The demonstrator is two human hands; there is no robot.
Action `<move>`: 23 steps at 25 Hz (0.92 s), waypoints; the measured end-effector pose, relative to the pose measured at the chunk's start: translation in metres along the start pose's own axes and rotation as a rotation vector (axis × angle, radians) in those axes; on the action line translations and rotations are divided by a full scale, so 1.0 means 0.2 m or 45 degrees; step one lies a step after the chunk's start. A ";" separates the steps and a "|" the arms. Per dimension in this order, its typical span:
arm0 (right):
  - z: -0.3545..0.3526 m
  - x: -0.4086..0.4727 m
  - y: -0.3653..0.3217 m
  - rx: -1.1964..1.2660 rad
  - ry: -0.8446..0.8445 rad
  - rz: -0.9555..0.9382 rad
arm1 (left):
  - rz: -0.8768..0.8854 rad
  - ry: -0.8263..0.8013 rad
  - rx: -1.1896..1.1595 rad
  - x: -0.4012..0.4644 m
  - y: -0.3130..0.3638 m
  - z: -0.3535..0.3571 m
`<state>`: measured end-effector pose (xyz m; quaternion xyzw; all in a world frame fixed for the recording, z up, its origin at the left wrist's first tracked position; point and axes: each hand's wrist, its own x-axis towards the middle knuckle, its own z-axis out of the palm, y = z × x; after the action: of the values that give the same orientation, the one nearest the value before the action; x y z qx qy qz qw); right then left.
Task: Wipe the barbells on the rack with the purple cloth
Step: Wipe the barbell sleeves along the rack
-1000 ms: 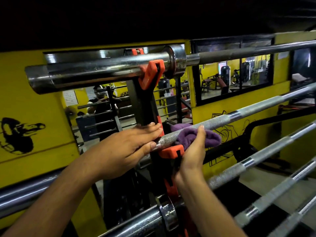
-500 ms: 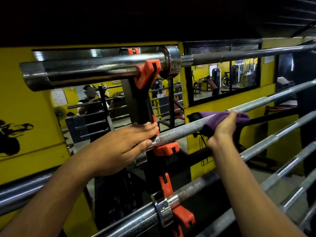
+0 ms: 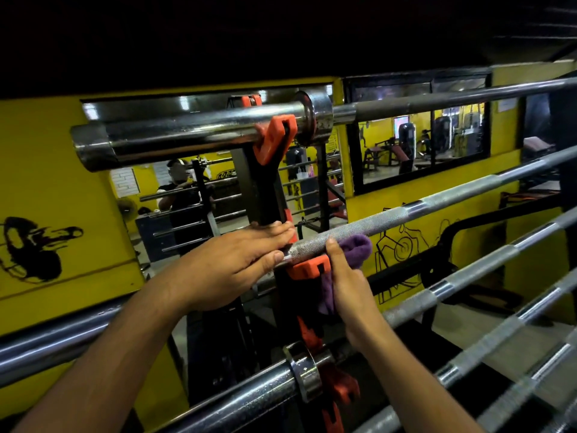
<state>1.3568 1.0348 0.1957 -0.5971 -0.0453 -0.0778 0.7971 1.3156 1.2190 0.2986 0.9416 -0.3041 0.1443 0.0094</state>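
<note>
- The right hand (image 3: 349,285) grips the cloth (image 3: 356,250), thumb up against the near side of the bar (image 3: 390,218), the cloth bunched under and behind it.
- The left hand (image 3: 231,264) rests flat, fingers straight, on the bar's end at the orange hook (image 3: 307,270), seemingly steadying it.
- From the hook, the bar's long axis runs up and away to the right; the right hand is just beside the hook, so the unwiped length probably lies rightward.
- The right hand is the nearer one to that stretch.
- Hidden: the right fingers behind the cloth, and how far the cloth wraps the bar.
- Other bars sit above and below the hook; their far ends are cut off.
</note>
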 end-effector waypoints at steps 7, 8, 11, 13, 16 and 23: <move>-0.23 -0.16 -0.11 0.160 -0.117 -0.254 | -0.001 0.190 -0.094 -0.18 -0.09 -0.10; -0.24 -0.20 -0.18 0.302 -0.135 -0.289 | -0.009 0.206 -0.096 -0.25 -0.12 -0.11; -0.24 -0.25 -0.38 0.235 -0.035 -0.678 | -0.040 0.189 -0.032 -0.44 -0.17 -0.15; -0.17 -0.25 -0.51 -0.114 -0.141 -0.918 | -0.060 0.174 -0.022 -0.54 -0.19 -0.16; 0.01 -0.13 -0.60 -1.305 -0.439 -0.913 | -0.070 0.165 -0.036 -0.63 -0.21 -0.15; 0.16 0.01 -0.78 -1.902 -0.981 -0.675 | -0.103 0.212 -0.085 -0.64 -0.25 -0.13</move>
<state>1.3310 1.0227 0.3531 -0.9169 -0.3853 -0.0628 0.0835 1.2390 1.3355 0.2917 0.9370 -0.2688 0.2112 0.0718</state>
